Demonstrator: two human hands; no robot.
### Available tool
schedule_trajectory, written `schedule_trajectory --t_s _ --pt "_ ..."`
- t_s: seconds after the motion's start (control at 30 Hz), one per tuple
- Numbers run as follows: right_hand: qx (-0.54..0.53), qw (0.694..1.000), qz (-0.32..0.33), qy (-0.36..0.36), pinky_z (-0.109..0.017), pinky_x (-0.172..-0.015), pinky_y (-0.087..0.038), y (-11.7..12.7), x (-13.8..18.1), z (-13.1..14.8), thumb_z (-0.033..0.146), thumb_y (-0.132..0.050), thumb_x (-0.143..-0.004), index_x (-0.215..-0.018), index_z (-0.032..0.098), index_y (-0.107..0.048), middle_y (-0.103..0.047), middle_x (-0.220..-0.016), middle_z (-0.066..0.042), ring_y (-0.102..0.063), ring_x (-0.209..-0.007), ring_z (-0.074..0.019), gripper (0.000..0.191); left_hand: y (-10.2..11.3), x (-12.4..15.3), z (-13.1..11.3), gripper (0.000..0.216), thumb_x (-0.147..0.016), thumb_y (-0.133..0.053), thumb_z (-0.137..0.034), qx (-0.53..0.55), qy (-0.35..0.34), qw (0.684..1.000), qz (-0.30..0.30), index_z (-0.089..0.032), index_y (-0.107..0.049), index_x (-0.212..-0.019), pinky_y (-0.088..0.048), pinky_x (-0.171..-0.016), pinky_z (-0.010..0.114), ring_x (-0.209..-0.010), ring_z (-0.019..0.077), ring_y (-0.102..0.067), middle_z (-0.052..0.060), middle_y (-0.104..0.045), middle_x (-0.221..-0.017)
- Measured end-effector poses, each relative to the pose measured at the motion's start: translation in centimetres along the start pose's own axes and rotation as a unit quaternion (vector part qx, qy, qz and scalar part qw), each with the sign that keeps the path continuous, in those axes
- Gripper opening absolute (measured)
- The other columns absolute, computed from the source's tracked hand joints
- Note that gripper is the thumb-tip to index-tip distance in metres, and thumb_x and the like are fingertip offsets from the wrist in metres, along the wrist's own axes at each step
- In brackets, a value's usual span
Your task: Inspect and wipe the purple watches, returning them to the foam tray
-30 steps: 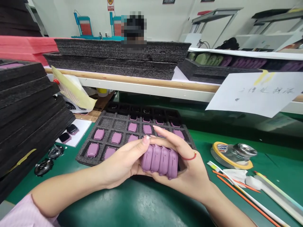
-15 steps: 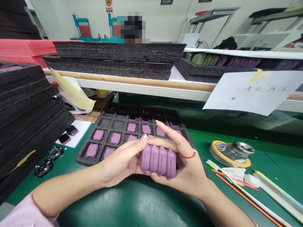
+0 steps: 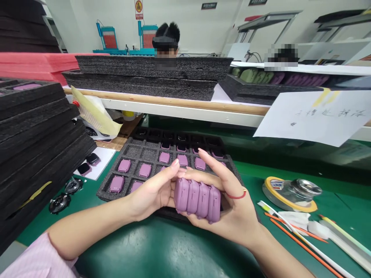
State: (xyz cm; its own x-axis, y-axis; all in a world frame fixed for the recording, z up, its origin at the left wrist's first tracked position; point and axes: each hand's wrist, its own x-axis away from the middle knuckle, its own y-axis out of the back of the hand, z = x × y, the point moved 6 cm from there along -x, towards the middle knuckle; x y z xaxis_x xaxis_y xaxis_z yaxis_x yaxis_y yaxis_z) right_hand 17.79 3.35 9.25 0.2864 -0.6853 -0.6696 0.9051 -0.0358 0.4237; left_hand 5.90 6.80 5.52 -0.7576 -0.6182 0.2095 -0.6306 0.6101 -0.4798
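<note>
A row of several purple watch cases (image 3: 198, 200), stood side by side on edge, is between my hands above the near edge of a black foam tray (image 3: 100, 192). My right hand (image 3: 236, 210) wraps round the row from the right, with its fingers behind it and the index finger raised. My left hand (image 3: 149, 195) cups the left end of the row, its thumb pointing up and its other fingers partly hidden behind the cases. More purple watch cases (image 3: 116, 184) lie in the tray's pockets, and dark-faced ones (image 3: 181, 138) fill the back rows.
Stacked black foam trays (image 3: 37, 154) rise at the left, beside two watches (image 3: 84, 168) on white paper and round black parts (image 3: 59, 203). Tape and a metal-topped glass jar (image 3: 304, 191) stand right, near orange sticks (image 3: 304, 243). A shelf (image 3: 174, 110) crosses behind; people are beyond.
The left thumb has come up off the top of the watch cases. The row is tilted slightly more. The whole view has shifted a little, moving things right and down.
</note>
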Motion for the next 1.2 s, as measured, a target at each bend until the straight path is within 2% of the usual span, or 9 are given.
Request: schedule_trajectory --t_s 0.1,0.23,0.33,0.5,0.6,0.8,0.97,1.07,1.2 --pt "0.000 1.000 0.003 -0.001 -0.043 -0.109 -0.056 -0.2 0.1 0.0 0.010 -0.079 -0.074 -0.160 0.029 -0.024 -0.073 -0.127 -0.006 -0.071 -0.117 -0.0270 0.103 -0.3 0.0 -0.6 0.053 -0.084 -0.067 -0.064 -0.051 -0.033 0.998 0.018 -0.014 -0.071 -0.103 -0.051 -0.076 0.029 -0.084 0.0188 -0.064 0.009 -0.070 -0.094" --pt "0.014 1.000 0.010 -0.002 -0.042 -0.106 -0.058 -0.4 0.2 -0.3 0.011 -0.082 -0.072 -0.160 0.029 -0.024 -0.075 -0.122 -0.005 -0.073 -0.113 -0.0273 0.107 -0.8 0.4 -1.6 0.028 -0.081 -0.078 -0.036 -0.131 -0.083 0.988 -0.002 -0.015 -0.070 -0.098 -0.050 -0.082 0.028 -0.088 0.0172 -0.063 0.005 -0.068 -0.093" --pt "-0.012 1.000 0.012 0.003 -0.044 -0.108 -0.057 -0.5 0.2 -0.3 0.015 -0.084 -0.074 -0.160 0.028 -0.025 -0.075 -0.124 -0.006 -0.072 -0.115 -0.0288 0.105 -1.3 0.9 -1.7 0.030 -0.075 -0.082 -0.026 -0.159 -0.079 0.984 -0.005 -0.016 -0.070 -0.101 -0.051 -0.084 0.030 -0.092 0.0188 -0.065 0.004 -0.069 -0.098" --pt "-0.063 0.998 -0.005 0.004 -0.048 -0.111 -0.055 -0.5 -0.1 -0.1 0.035 -0.087 -0.075 -0.157 0.037 -0.032 -0.061 -0.145 -0.007 -0.070 -0.118 -0.0315 0.099 -1.3 1.4 -1.6 0.046 -0.060 -0.093 -0.022 -0.170 -0.070 0.982 -0.038 -0.020 -0.069 -0.100 -0.052 -0.082 0.029 -0.094 0.0190 -0.064 0.001 -0.067 -0.098" --pt "-0.072 0.997 -0.009 0.008 -0.047 -0.109 -0.057 -0.6 -0.1 0.1 0.035 -0.088 -0.075 -0.157 0.039 -0.032 -0.058 -0.148 -0.007 -0.071 -0.115 -0.0301 0.099 -1.4 1.6 -1.4 0.044 -0.062 -0.092 -0.020 -0.158 -0.068 0.984 -0.036 -0.021 -0.069 -0.100 -0.053 -0.082 0.031 -0.093 0.0191 -0.064 0.001 -0.067 -0.098" --pt "-0.072 0.997 -0.004 0.007 -0.048 -0.111 -0.055 -0.6 -0.1 0.3 0.026 -0.086 -0.077 -0.157 0.031 -0.032 -0.076 -0.118 -0.005 -0.072 -0.115 -0.0291 0.097 -1.9 2.0 -1.6 0.040 -0.073 -0.085 -0.028 -0.171 -0.084 0.982 -0.012 -0.019 -0.067 -0.107 -0.052 -0.086 0.032 -0.097 0.0214 -0.066 0.005 -0.068 -0.103" --pt "-0.037 0.999 -0.004 0.023 -0.048 -0.110 -0.055 -0.7 -0.1 0.5 0.007 -0.078 -0.072 -0.159 0.029 -0.027 -0.072 -0.127 -0.006 -0.071 -0.115 -0.0289 0.104 -1.8 2.1 -1.7 0.017 -0.085 -0.066 -0.026 -0.147 -0.097 0.984 -0.010 -0.017 -0.062 -0.099 -0.050 -0.073 0.027 -0.080 0.0157 -0.060 0.002 -0.061 -0.088" --pt "-0.018 0.999 0.009 0.025 -0.049 -0.110 -0.056 -0.8 0.0 0.6 0.007 -0.077 -0.073 -0.160 0.032 -0.025 -0.065 -0.140 -0.007 -0.070 -0.118 -0.0296 0.104 -1.4 2.1 -1.7 0.018 -0.084 -0.065 -0.030 -0.179 -0.118 0.976 -0.025 -0.016 -0.062 -0.095 -0.049 -0.070 0.027 -0.078 0.0162 -0.057 0.003 -0.060 -0.086" --pt "-0.011 1.000 0.019 0.021 -0.049 -0.110 -0.055 -0.6 -0.1 0.9 0.006 -0.077 -0.073 -0.160 0.033 -0.022 -0.066 -0.138 -0.006 -0.070 -0.119 -0.0293 0.107 -0.8 1.9 -1.3 0.024 -0.087 -0.063 -0.036 -0.228 -0.126 0.965 -0.033 -0.016 -0.062 -0.100 -0.048 -0.067 0.027 -0.075 0.0156 -0.055 0.003 -0.059 -0.084"
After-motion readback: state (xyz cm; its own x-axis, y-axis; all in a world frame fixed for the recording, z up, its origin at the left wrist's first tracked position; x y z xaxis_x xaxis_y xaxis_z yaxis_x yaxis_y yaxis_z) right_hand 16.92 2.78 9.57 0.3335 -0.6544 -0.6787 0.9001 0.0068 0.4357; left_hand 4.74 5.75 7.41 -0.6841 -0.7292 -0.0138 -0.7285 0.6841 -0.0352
